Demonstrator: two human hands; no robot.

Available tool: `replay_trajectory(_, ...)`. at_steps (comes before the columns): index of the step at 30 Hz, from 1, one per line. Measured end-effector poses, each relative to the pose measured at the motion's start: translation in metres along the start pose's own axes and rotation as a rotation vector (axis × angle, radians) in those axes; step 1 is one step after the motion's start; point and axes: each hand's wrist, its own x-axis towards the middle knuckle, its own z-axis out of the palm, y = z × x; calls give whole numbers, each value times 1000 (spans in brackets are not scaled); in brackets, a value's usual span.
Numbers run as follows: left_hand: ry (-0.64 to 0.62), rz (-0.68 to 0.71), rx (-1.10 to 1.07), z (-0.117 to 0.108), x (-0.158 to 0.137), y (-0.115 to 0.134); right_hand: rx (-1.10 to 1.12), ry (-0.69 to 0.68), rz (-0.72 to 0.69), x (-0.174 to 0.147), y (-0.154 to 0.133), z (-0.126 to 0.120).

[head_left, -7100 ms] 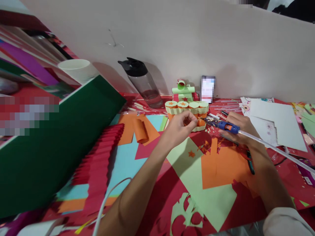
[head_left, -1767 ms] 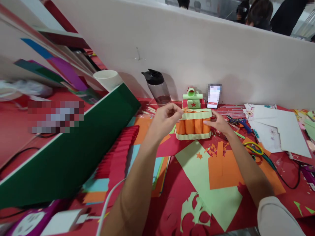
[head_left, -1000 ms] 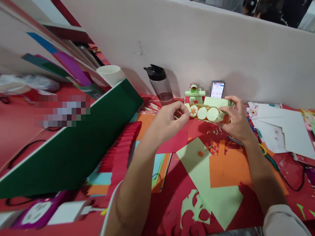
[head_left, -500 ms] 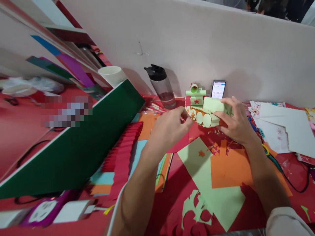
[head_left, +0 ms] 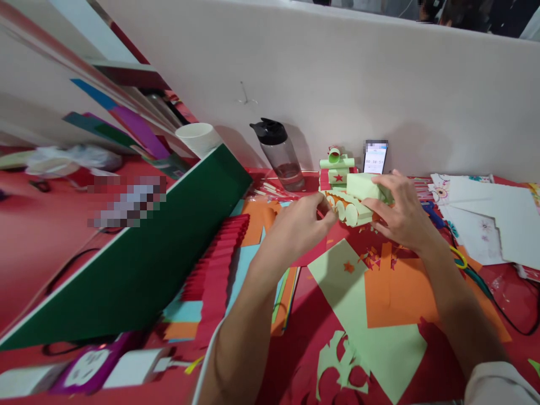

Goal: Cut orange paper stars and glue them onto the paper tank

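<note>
A pale green paper model (head_left: 353, 214) with round discs along its side and an orange band is in my right hand (head_left: 403, 211). My right fingers wrap around its right end and a pale green paper block (head_left: 365, 185) on top. At its left end, the thumb and fingers of my left hand (head_left: 306, 222) are pinched by the discs and hide some of them. Whatever is between those fingertips is too small to make out. Just behind stands a paper piece with a red star (head_left: 338, 178) and rolled green tubes (head_left: 335, 162); whether it joins the held model I cannot tell.
A phone (head_left: 375, 157) leans on the white partition, near a black-lidded bottle (head_left: 280, 160). Orange paper (head_left: 400, 292), green paper (head_left: 379, 349) and cut scraps (head_left: 340, 365) lie in front. A green board (head_left: 139, 253) slants at left; yellow-handled scissors (head_left: 459, 257) lie right.
My left fingertips now cover more of the left discs, including ones with orange stars. The held model has dipped slightly at its front. My right hand keeps its grip.
</note>
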Motion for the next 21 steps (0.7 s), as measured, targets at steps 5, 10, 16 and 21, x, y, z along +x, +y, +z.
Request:
replay_trajectory(5, -38, 43, -78, 2, 2, -4, 19, -37, 29, 0, -1, 0)
replay_trajectory(10, -57, 58, -115, 2, 2, -2, 36, -43, 28, -1, -1, 1)
replay_trajectory(16, -105, 28, -79, -2, 1, 3, 28, -9, -15, 0, 0, 0)
replay_trajectory(21, -146, 22, -67, -1, 2, 4, 23, 15, -31, 0, 0, 0)
